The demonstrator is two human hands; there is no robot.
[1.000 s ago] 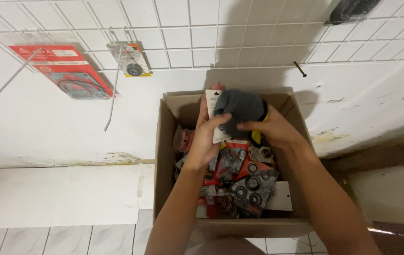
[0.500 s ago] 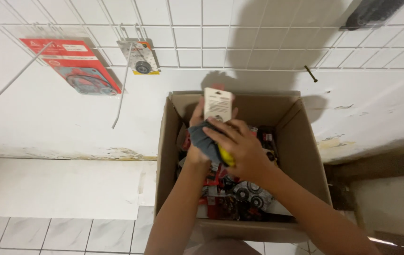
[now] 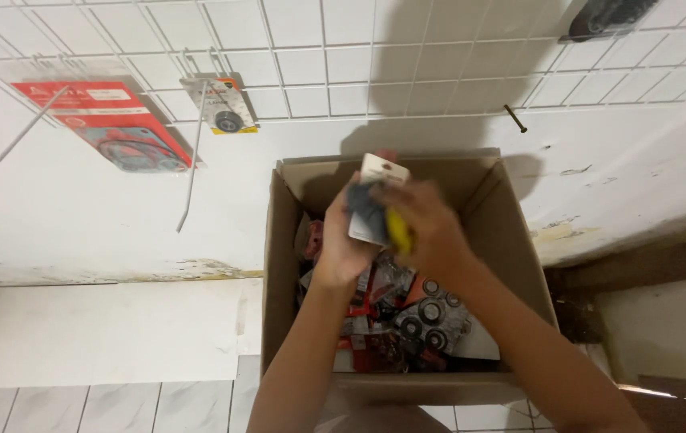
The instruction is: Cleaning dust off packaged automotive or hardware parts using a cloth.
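Note:
An open cardboard box (image 3: 279, 265) stands against the white wall, filled with several red and clear blister packs of small round black parts (image 3: 419, 317). Above the box my left hand (image 3: 341, 244) grips a white carded packet (image 3: 375, 200) from its left side. My right hand (image 3: 427, 224) is closed over the same packet from the right, with a grey cloth and something yellow (image 3: 397, 228) between the fingers. Both hands are motion-blurred.
A white wire grid (image 3: 319, 56) covers the wall. A large red packet (image 3: 110, 124) and a small carded round part (image 3: 224, 104) hang from it at the left. A dark object (image 3: 607, 16) hangs at the top right. White floor tiles (image 3: 102, 409) lie at the lower left.
The packet and grey cloth have shifted from the box's back wall toward the middle. My right hand moved over the packet, and the view tilted slightly.

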